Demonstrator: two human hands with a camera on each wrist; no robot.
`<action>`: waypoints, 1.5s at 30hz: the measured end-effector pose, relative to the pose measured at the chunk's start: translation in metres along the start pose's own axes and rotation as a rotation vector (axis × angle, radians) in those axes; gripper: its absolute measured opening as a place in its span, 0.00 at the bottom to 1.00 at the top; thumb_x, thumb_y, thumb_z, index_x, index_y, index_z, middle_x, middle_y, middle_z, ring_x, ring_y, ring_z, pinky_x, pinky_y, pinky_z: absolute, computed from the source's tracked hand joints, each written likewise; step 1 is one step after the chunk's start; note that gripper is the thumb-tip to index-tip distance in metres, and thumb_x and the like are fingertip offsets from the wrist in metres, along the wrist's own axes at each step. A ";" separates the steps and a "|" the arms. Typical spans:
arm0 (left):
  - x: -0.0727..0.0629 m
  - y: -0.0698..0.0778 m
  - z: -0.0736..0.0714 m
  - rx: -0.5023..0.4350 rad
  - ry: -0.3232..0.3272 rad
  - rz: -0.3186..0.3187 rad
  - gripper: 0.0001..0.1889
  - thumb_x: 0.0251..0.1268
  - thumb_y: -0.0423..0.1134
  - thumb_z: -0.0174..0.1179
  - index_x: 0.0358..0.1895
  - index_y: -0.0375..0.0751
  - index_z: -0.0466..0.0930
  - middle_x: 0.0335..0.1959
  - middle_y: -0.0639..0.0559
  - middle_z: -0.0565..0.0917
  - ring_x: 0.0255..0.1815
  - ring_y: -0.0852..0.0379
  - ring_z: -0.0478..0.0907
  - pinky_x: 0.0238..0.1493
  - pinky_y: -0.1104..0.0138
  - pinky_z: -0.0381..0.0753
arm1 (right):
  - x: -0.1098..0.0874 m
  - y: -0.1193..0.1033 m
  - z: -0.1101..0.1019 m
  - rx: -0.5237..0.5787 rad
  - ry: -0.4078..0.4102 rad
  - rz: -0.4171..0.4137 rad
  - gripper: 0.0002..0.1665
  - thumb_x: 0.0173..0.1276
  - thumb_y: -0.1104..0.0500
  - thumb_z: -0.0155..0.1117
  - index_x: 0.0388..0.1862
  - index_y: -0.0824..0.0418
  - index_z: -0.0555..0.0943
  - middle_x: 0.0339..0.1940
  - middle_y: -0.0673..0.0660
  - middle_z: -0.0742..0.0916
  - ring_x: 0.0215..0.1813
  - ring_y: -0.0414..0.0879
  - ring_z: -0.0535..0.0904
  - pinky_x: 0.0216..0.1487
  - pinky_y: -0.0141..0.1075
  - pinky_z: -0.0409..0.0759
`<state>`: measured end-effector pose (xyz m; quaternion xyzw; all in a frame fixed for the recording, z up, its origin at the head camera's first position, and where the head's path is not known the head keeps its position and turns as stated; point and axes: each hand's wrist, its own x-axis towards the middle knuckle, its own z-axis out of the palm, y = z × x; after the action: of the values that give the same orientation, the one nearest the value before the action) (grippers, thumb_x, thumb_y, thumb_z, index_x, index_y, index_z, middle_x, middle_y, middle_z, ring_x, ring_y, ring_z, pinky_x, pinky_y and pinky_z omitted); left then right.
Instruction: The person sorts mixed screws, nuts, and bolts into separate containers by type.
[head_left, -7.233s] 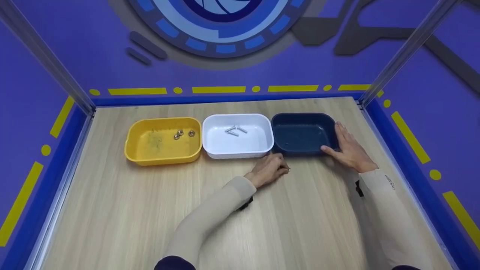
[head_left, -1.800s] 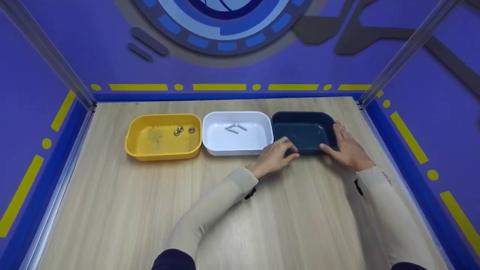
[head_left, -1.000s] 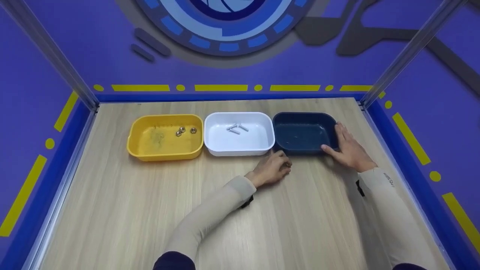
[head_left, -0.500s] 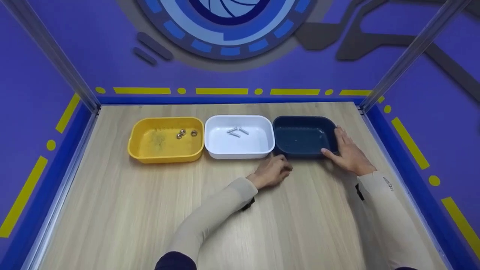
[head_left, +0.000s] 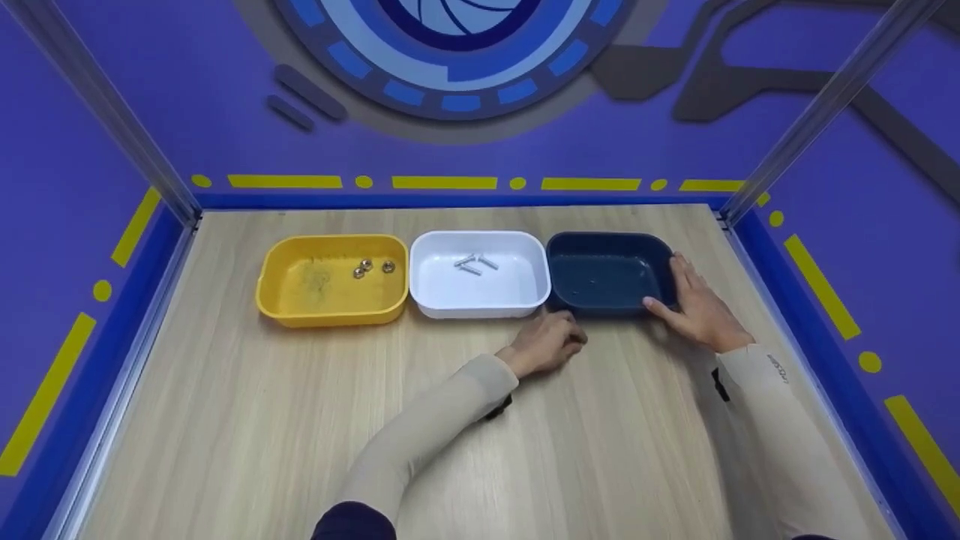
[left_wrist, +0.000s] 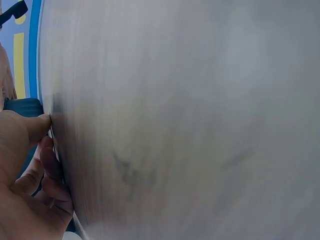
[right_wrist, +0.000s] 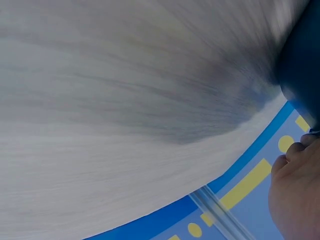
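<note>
My left hand [head_left: 544,343] is down at the tabletop in front of the dark blue bin [head_left: 611,306], fingers bent. In the left wrist view, the left thumb [left_wrist: 37,125] and fingertips come down to the table surface; I cannot tell whether something small lies between them. The right hand [head_left: 701,311] rests against the right end of the dark blue bin, its fingers straight along the outer wall and the thumb at the front rim. Two tiny specks [head_left: 592,282] show on that bin's floor. In the right wrist view, the right hand [right_wrist: 300,185] is beside the bin wall [right_wrist: 305,65].
Left of the dark bin stands a white bin [head_left: 480,309] with three screws [head_left: 470,269]. Beside it, a yellow bin [head_left: 330,319] holds three nuts [head_left: 388,267]. Purple panels [head_left: 450,150] enclose the wooden table [head_left: 315,420] at the back and sides.
From over the dark bin's near rim, my left hand has come back down to the table in front. Two specks show in that bin, against one 7.2 s ago. The right hand stays.
</note>
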<state>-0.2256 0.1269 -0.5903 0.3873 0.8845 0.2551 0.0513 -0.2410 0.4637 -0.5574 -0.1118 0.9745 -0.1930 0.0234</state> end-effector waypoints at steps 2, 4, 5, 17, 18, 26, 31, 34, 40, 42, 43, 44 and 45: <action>0.000 0.000 -0.001 -0.008 0.004 0.004 0.11 0.79 0.42 0.64 0.56 0.50 0.92 0.54 0.54 0.88 0.57 0.58 0.84 0.60 0.67 0.83 | 0.001 0.000 0.000 0.001 -0.002 0.002 0.64 0.78 0.32 0.59 0.89 0.66 0.38 0.90 0.70 0.45 0.89 0.71 0.42 0.85 0.70 0.46; 0.000 0.000 -0.002 -0.011 0.010 0.009 0.10 0.78 0.41 0.65 0.54 0.50 0.93 0.52 0.54 0.88 0.55 0.58 0.84 0.58 0.67 0.84 | 0.001 0.000 -0.001 0.001 -0.006 0.008 0.64 0.78 0.32 0.59 0.89 0.66 0.38 0.90 0.70 0.45 0.89 0.70 0.42 0.86 0.69 0.46; 0.000 -0.001 -0.002 -0.008 0.014 0.012 0.09 0.78 0.41 0.65 0.53 0.50 0.93 0.51 0.54 0.88 0.54 0.57 0.84 0.57 0.67 0.84 | 0.001 0.000 -0.001 -0.001 -0.008 0.011 0.64 0.79 0.32 0.59 0.89 0.66 0.37 0.90 0.70 0.45 0.89 0.70 0.41 0.86 0.69 0.46; 0.001 -0.004 -0.002 -0.026 0.008 -0.021 0.07 0.77 0.43 0.66 0.46 0.50 0.93 0.46 0.55 0.88 0.50 0.58 0.84 0.53 0.67 0.84 | 0.004 -0.003 -0.002 -0.017 -0.029 0.024 0.65 0.78 0.30 0.58 0.89 0.66 0.36 0.90 0.70 0.45 0.90 0.70 0.41 0.86 0.68 0.45; 0.001 -0.004 -0.002 -0.029 0.007 -0.026 0.07 0.77 0.44 0.66 0.47 0.50 0.93 0.46 0.55 0.88 0.51 0.58 0.84 0.53 0.67 0.84 | 0.004 -0.003 -0.002 -0.017 -0.029 0.023 0.65 0.78 0.30 0.57 0.89 0.66 0.36 0.90 0.70 0.45 0.89 0.70 0.41 0.86 0.69 0.45; -0.002 -0.002 -0.002 -0.043 0.038 -0.029 0.09 0.79 0.45 0.65 0.48 0.49 0.92 0.48 0.53 0.87 0.52 0.58 0.84 0.55 0.68 0.83 | 0.002 -0.003 -0.001 -0.008 -0.032 0.025 0.65 0.78 0.30 0.58 0.89 0.65 0.37 0.90 0.70 0.45 0.89 0.70 0.41 0.86 0.69 0.46; -0.004 0.001 -0.003 -0.016 0.068 -0.001 0.09 0.80 0.46 0.63 0.49 0.48 0.91 0.48 0.54 0.87 0.52 0.59 0.84 0.55 0.70 0.83 | 0.002 -0.001 -0.001 -0.014 -0.035 0.029 0.65 0.78 0.30 0.58 0.89 0.66 0.37 0.90 0.71 0.46 0.89 0.71 0.42 0.85 0.70 0.47; -0.003 0.005 -0.005 -0.003 0.087 0.014 0.10 0.81 0.47 0.62 0.49 0.48 0.90 0.48 0.55 0.87 0.52 0.60 0.84 0.58 0.69 0.83 | 0.002 -0.001 -0.002 -0.016 -0.038 0.033 0.65 0.78 0.29 0.57 0.89 0.66 0.36 0.90 0.71 0.46 0.89 0.72 0.42 0.85 0.71 0.46; -0.002 0.015 -0.012 0.001 0.084 0.023 0.10 0.81 0.48 0.61 0.50 0.49 0.90 0.48 0.56 0.87 0.54 0.62 0.84 0.77 0.47 0.72 | 0.000 -0.001 -0.002 -0.004 -0.036 0.035 0.65 0.79 0.30 0.57 0.89 0.67 0.36 0.90 0.71 0.44 0.89 0.71 0.40 0.86 0.68 0.43; -0.001 0.018 -0.014 0.004 0.071 0.032 0.11 0.82 0.48 0.61 0.50 0.49 0.90 0.49 0.57 0.88 0.53 0.62 0.84 0.75 0.49 0.75 | -0.001 -0.002 -0.002 -0.003 -0.037 0.038 0.65 0.79 0.30 0.57 0.89 0.66 0.36 0.90 0.71 0.44 0.89 0.70 0.40 0.86 0.68 0.43; -0.001 0.020 -0.016 0.003 0.065 0.037 0.11 0.82 0.48 0.61 0.51 0.49 0.90 0.49 0.57 0.87 0.53 0.63 0.84 0.73 0.51 0.77 | -0.001 -0.002 -0.002 -0.003 -0.038 0.038 0.65 0.79 0.30 0.57 0.89 0.66 0.36 0.90 0.71 0.44 0.89 0.71 0.40 0.86 0.69 0.43; -0.001 0.022 -0.018 0.003 0.061 0.038 0.11 0.82 0.48 0.61 0.51 0.50 0.89 0.49 0.57 0.87 0.53 0.63 0.84 0.69 0.54 0.79 | -0.001 -0.002 -0.002 -0.004 -0.037 0.038 0.65 0.79 0.30 0.57 0.89 0.66 0.36 0.90 0.71 0.44 0.89 0.71 0.40 0.86 0.69 0.44; 0.000 0.024 -0.019 0.001 0.059 0.040 0.11 0.82 0.49 0.60 0.52 0.50 0.89 0.49 0.57 0.87 0.52 0.63 0.84 0.64 0.58 0.81 | -0.001 -0.003 -0.002 -0.004 -0.036 0.038 0.65 0.79 0.30 0.57 0.89 0.66 0.36 0.90 0.71 0.44 0.89 0.71 0.40 0.86 0.69 0.44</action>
<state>-0.2150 0.1323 -0.5619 0.3971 0.8779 0.2669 0.0199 -0.2395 0.4624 -0.5544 -0.0969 0.9763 -0.1886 0.0443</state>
